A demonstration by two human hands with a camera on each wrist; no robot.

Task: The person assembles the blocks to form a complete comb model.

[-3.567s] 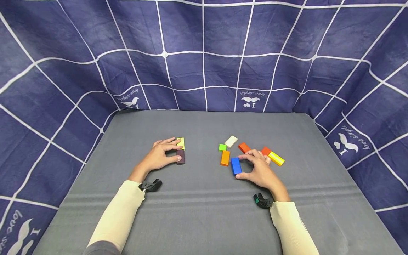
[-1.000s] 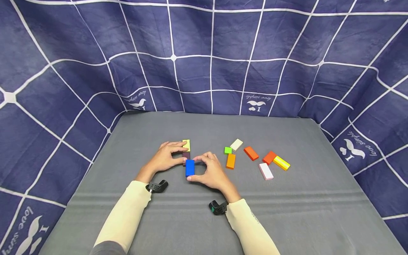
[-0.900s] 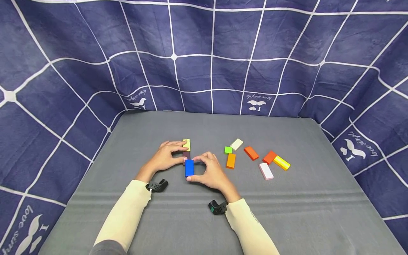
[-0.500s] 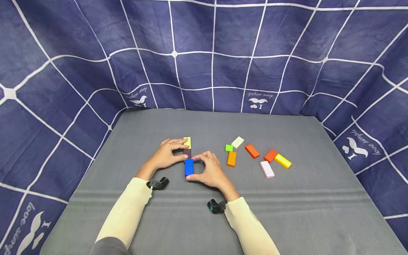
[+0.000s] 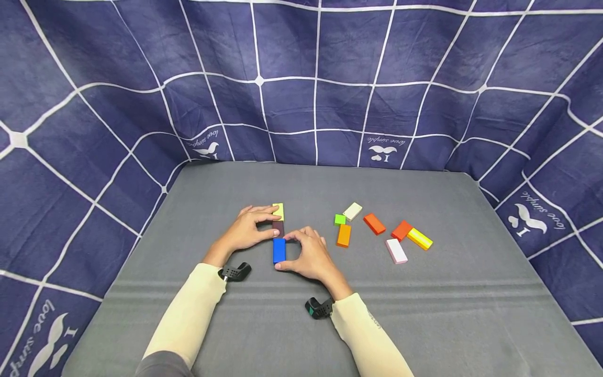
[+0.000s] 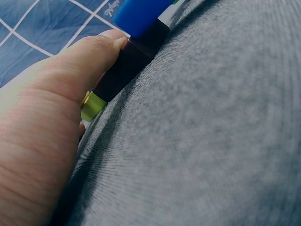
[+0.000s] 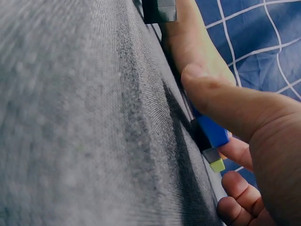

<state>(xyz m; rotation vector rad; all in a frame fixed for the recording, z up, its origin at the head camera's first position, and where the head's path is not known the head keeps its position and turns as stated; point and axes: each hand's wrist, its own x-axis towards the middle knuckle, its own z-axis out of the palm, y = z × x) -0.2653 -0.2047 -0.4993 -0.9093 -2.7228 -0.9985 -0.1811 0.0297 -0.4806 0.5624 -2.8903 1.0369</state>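
Note:
The right hand (image 5: 308, 255) pinches a blue block (image 5: 279, 250) lengthwise, its thumb at the near end and a finger at the far end. Beyond the blue block, a dark block (image 5: 278, 229) and a yellow-green block (image 5: 280, 210) lie end to end on the grey cloth. The left hand (image 5: 244, 230) rests at their left side, thumb touching the dark block and fingertips on the yellow-green one. In the left wrist view the blue block (image 6: 141, 15) sits higher than the dark block (image 6: 129, 61) and overlaps its end; whether they touch, I cannot tell.
Right of the hands lie loose blocks: green (image 5: 340, 219), cream (image 5: 353, 211), orange (image 5: 344, 236), orange-red (image 5: 374, 223), red (image 5: 402, 230), yellow (image 5: 420, 239) and pink (image 5: 397, 251). A blue curtain (image 5: 344, 107) with white lines surrounds the grey cloth (image 5: 377, 324).
Since the earliest frame, the right hand has carried the blue block left to the dark block, uncovering the pink block. During the last half second the blue block shifted slightly toward the near side.

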